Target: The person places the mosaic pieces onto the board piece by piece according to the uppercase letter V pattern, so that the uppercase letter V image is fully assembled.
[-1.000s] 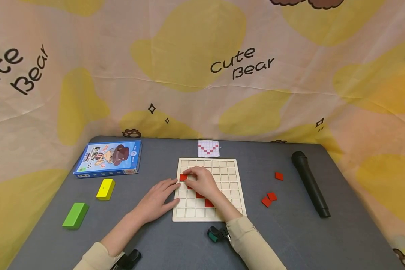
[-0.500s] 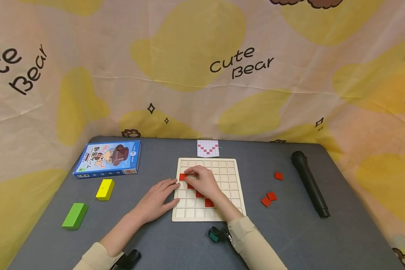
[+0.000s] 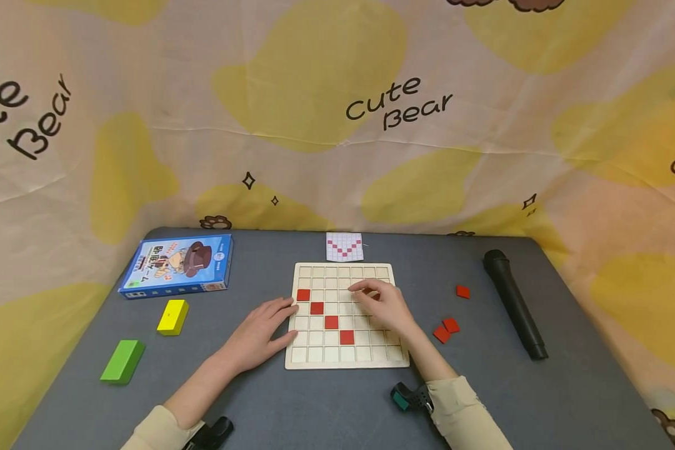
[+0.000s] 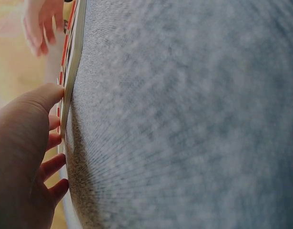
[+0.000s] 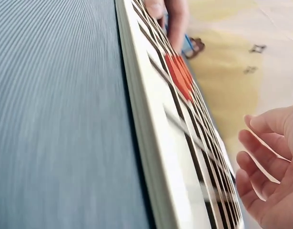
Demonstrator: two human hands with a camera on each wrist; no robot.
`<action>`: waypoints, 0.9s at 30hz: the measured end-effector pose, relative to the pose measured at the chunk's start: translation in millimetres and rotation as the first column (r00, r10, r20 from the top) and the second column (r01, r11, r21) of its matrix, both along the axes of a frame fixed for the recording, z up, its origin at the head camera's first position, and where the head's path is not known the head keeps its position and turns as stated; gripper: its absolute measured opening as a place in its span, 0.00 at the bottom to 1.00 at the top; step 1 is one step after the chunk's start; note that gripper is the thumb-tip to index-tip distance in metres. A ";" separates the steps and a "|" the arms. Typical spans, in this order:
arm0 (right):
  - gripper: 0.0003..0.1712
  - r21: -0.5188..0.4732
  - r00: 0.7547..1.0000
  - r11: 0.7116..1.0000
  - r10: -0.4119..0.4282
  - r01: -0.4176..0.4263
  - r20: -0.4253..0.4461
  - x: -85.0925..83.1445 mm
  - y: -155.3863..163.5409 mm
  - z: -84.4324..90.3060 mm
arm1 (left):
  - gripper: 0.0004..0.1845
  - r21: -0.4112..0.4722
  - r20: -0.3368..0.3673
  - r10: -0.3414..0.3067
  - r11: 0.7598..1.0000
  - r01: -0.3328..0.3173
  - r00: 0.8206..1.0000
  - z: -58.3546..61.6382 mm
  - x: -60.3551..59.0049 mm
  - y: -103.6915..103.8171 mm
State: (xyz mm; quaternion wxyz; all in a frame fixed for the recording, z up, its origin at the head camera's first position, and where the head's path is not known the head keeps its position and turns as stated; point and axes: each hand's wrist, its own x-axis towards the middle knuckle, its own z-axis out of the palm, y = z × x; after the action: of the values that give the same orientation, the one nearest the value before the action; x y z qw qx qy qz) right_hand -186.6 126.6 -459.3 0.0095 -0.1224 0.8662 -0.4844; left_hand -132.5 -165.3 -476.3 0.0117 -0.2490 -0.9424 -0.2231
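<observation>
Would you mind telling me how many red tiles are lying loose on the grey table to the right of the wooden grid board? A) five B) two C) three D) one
C: three red tiles lie on the table right of the board, one alone nearer the black microphone and two touching below it; the right hand is over the board, not on them.

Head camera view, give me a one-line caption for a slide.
Left hand steadies the wooden grid board holding four red tiles in a diagonal, right hand above it.
</observation>
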 end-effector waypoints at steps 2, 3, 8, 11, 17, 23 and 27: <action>0.08 0.011 1.000 1.000 -0.014 0.014 -0.015 1.3 15.2 0.1 | 0.30 -0.002 0.001 0.001 1.000 -0.001 1.000 -0.3 -0.2 -0.4; 0.08 0.020 0.999 0.999 -0.026 0.026 -0.028 1.2 23.0 -0.6 | 0.30 -0.003 0.001 0.003 1.000 -0.003 1.000 -0.4 -0.3 -0.5; 0.08 0.061 0.991 0.993 -0.098 0.104 -0.086 1.6 60.4 -3.9 | 0.30 -0.006 -0.008 0.013 1.000 -0.013 1.000 -1.0 -0.3 -1.4; 0.09 0.097 0.985 0.984 -0.136 0.146 -0.105 1.4 81.9 -6.2 | 0.29 -0.007 -0.015 0.011 1.000 -0.011 1.000 -1.3 0.0 -1.6; 0.15 0.195 0.959 0.947 -0.223 0.255 -0.173 -1.0 127.8 -9.7 | 0.30 -0.003 -0.014 0.000 1.000 0.000 1.000 -0.2 0.2 -0.5; 0.23 0.224 0.933 0.912 -0.306 0.345 -0.190 -1.1 163.1 -13.5 | 0.29 -0.004 -0.018 -0.005 1.000 0.005 1.000 -1.3 -0.2 -0.2; 0.23 0.229 0.920 0.894 -0.351 0.385 -0.176 -0.1 174.3 -14.5 | 0.29 0.001 -0.022 -0.011 1.000 0.011 1.000 -2.0 -0.2 0.3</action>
State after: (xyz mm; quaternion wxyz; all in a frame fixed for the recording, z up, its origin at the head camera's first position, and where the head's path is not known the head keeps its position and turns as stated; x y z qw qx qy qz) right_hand -186.8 300.9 -473.8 -0.1231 0.0148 0.9282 -0.3509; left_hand -132.7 -165.1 -478.3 0.0209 -0.2564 -0.9408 -0.2209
